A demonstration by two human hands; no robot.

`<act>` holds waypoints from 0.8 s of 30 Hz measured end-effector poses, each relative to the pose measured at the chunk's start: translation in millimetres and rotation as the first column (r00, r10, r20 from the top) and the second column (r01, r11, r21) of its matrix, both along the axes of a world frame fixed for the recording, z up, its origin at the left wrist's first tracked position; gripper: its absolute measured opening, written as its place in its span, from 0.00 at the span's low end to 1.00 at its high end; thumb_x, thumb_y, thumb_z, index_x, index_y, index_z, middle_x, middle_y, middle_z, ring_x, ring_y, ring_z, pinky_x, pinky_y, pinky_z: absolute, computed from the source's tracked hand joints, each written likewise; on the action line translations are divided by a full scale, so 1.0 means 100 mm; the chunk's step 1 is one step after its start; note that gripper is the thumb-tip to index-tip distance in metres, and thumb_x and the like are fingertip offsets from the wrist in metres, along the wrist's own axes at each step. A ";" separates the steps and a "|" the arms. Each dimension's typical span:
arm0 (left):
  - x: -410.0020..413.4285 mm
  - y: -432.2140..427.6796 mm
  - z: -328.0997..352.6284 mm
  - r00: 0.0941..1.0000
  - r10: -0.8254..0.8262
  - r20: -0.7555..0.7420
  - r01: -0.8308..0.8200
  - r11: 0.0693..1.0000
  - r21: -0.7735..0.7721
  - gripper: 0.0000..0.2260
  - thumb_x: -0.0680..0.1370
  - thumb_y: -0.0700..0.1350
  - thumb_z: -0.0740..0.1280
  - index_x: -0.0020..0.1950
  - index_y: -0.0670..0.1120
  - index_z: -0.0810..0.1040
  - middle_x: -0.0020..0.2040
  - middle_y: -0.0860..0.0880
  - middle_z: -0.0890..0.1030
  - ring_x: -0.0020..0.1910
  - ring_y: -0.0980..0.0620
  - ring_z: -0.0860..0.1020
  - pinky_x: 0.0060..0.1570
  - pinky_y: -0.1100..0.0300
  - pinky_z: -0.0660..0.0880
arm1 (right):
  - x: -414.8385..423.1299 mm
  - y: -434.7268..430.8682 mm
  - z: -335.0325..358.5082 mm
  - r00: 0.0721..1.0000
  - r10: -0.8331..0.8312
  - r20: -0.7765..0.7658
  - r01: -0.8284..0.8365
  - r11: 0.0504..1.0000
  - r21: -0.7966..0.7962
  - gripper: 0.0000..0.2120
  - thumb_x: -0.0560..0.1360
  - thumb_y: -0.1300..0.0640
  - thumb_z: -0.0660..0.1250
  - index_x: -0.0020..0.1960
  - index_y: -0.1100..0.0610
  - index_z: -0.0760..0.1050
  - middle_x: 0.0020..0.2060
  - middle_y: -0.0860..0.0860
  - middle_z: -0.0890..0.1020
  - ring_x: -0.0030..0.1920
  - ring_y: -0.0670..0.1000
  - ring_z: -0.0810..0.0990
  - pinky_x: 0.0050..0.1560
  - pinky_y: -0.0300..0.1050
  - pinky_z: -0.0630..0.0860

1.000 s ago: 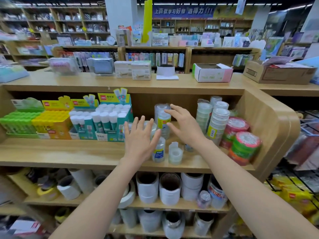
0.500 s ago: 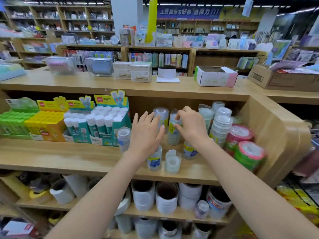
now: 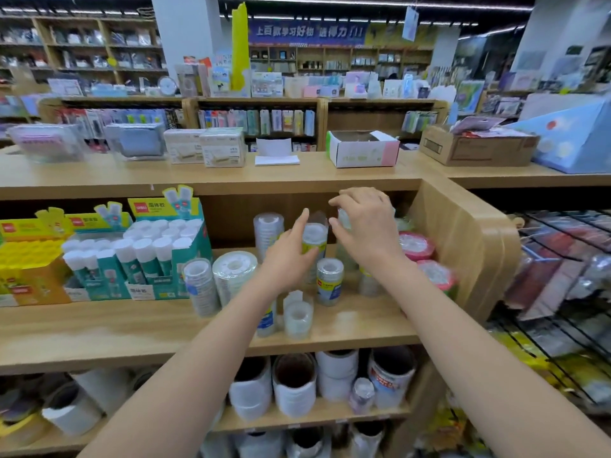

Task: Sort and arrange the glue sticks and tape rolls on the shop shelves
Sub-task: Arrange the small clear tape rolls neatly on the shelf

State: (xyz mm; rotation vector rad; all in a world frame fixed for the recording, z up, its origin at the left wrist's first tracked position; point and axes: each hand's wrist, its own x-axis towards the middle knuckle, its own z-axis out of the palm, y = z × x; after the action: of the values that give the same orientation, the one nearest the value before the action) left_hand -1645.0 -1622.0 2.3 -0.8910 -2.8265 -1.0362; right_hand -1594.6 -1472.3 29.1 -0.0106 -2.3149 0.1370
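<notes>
left hand (image 3: pixel 291 256): fingers clamped on tape stack (image 3: pixel 314 238), frame centre.
right hand (image 3: pixel 365 226): fingers apart over rolls.
shelf (image 3: pixel 99 328): bare front edge, lower left.
glue box (image 3: pixel 162 206): writing blurred.

The wooden shelf (image 3: pixel 99 328) carries, at its left, a yellow box of glue sticks (image 3: pixel 29 262) and beside it teal boxes of white-capped glue sticks (image 3: pixel 139 256). Right of these stand two stacks of clear tape rolls (image 3: pixel 201 285), touching each other. More clear tape stacks (image 3: pixel 329 280) stand in the middle, one small roll (image 3: pixel 298 317) near the front edge. At the right end, red and green tape rolls (image 3: pixel 415 246) lean against the side wall.
</notes>
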 end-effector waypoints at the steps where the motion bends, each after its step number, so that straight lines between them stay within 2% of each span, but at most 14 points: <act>1: -0.02 0.02 0.00 0.999 0.001 0.039 -0.003 0.999 0.042 0.32 0.81 0.47 0.62 0.80 0.56 0.48 0.68 0.43 0.75 0.57 0.42 0.78 0.56 0.49 0.74 | 0.04 0.07 -0.01 1.000 -0.025 0.009 0.025 1.000 -0.017 0.14 0.73 0.54 0.72 0.57 0.56 0.80 0.57 0.55 0.81 0.62 0.57 0.76 0.66 0.55 0.66; 3: -0.05 0.06 -0.02 0.995 0.007 0.101 -0.017 0.995 0.101 0.31 0.81 0.48 0.63 0.80 0.57 0.52 0.67 0.45 0.76 0.54 0.46 0.78 0.55 0.52 0.74 | 0.11 0.20 -0.06 0.986 -0.088 0.141 0.095 0.994 -0.045 0.19 0.76 0.48 0.68 0.65 0.53 0.76 0.68 0.56 0.74 0.70 0.58 0.69 0.72 0.56 0.59; 5: -0.08 0.10 -0.05 0.995 0.016 0.103 -0.029 0.992 0.120 0.26 0.81 0.48 0.63 0.78 0.55 0.59 0.66 0.47 0.76 0.57 0.47 0.77 0.54 0.56 0.72 | 0.18 0.29 -0.13 0.951 -0.118 0.285 0.141 0.988 -0.060 0.25 0.78 0.44 0.64 0.72 0.52 0.69 0.75 0.56 0.65 0.75 0.58 0.61 0.75 0.56 0.55; 9: -0.12 0.21 -0.10 1.000 -0.001 0.029 -0.004 0.988 0.154 0.19 0.80 0.46 0.65 0.71 0.54 0.69 0.61 0.49 0.80 0.51 0.48 0.79 0.53 0.52 0.76 | 0.25 0.37 -0.17 0.919 -0.060 0.390 0.119 0.984 -0.129 0.27 0.80 0.46 0.61 0.76 0.51 0.62 0.78 0.56 0.57 0.78 0.56 0.52 0.75 0.53 0.57; 11: -0.13 0.28 -0.13 0.999 -0.031 0.013 0.029 0.984 0.173 0.19 0.79 0.46 0.67 0.70 0.54 0.72 0.63 0.51 0.79 0.52 0.50 0.79 0.54 0.52 0.77 | 0.27 0.40 -0.17 0.921 -0.024 0.389 0.098 0.980 -0.172 0.28 0.80 0.50 0.63 0.77 0.52 0.60 0.78 0.56 0.56 0.79 0.55 0.49 0.75 0.50 0.55; 15: -0.11 0.40 -0.14 0.995 -0.103 0.002 0.101 0.982 0.162 0.20 0.79 0.47 0.67 0.71 0.54 0.71 0.68 0.51 0.75 0.60 0.50 0.78 0.60 0.51 0.75 | 0.30 0.42 -0.17 0.906 0.013 0.423 0.082 0.975 -0.206 0.33 0.77 0.56 0.68 0.78 0.51 0.58 0.79 0.57 0.51 0.79 0.55 0.45 0.74 0.51 0.59; 17: -0.11 0.44 -0.14 0.991 -0.131 0.009 0.127 0.976 0.178 0.20 0.79 0.48 0.67 0.71 0.54 0.70 0.67 0.49 0.75 0.62 0.49 0.76 0.61 0.50 0.75 | 0.32 0.43 -0.16 0.893 0.022 0.449 0.080 0.975 -0.208 0.36 0.76 0.59 0.69 0.78 0.50 0.56 0.79 0.57 0.48 0.79 0.56 0.43 0.74 0.52 0.59; 21: -0.14 0.45 -0.16 0.993 -0.116 -0.020 0.118 0.979 0.164 0.20 0.78 0.47 0.69 0.68 0.55 0.68 0.58 0.45 0.75 0.57 0.50 0.77 0.55 0.51 0.78 | 0.33 0.46 -0.13 0.856 0.018 0.516 0.098 0.976 -0.196 0.42 0.73 0.62 0.72 0.79 0.46 0.52 0.79 0.56 0.43 0.79 0.58 0.39 0.75 0.54 0.58; 24: -0.14 0.46 -0.17 0.989 -0.144 -0.018 0.145 0.978 0.153 0.19 0.77 0.46 0.70 0.65 0.54 0.68 0.55 0.46 0.75 0.53 0.50 0.78 0.53 0.49 0.79 | 0.32 0.46 -0.14 0.860 0.032 0.510 0.088 0.974 -0.211 0.42 0.73 0.64 0.72 0.78 0.46 0.54 0.79 0.56 0.44 0.79 0.57 0.40 0.76 0.54 0.56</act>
State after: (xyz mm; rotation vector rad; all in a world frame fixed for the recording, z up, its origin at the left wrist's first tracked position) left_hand -1659.0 -1575.6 -14.9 -1.0943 -2.6644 -1.2442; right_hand -1562.2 -1426.8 15.4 -0.2234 -2.8165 0.4312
